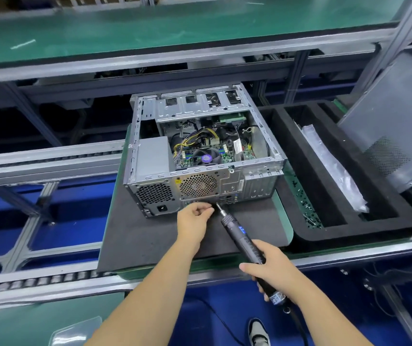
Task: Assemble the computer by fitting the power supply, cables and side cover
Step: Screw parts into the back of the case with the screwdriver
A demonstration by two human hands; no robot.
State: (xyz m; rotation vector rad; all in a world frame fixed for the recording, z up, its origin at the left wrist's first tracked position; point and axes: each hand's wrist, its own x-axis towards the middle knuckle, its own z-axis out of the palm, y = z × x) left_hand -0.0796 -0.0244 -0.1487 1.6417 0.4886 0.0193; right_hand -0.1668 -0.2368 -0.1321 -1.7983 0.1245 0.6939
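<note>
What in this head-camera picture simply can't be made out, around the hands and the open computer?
- Whether a screw sits at the electric screwdriver tip: too small, and the left hand fingers crowd it.
- What those fingers pinch, if anything: hidden by the fingers themselves.
- The readout on the screwdriver's blue display: too small.
- The computer case bottom rear ports: hidden behind the left hand.
- The leaning side cover: cut off by the right edge.
- The right hand fingertips: wrapped behind the handle.

bare metal computer case [200, 181] on matt dark foam mat [165, 236].

Bench [284, 221] | grey foam mat [150, 236] carried open computer case [200, 156] | black foam tray [299, 151] at right edge
</note>
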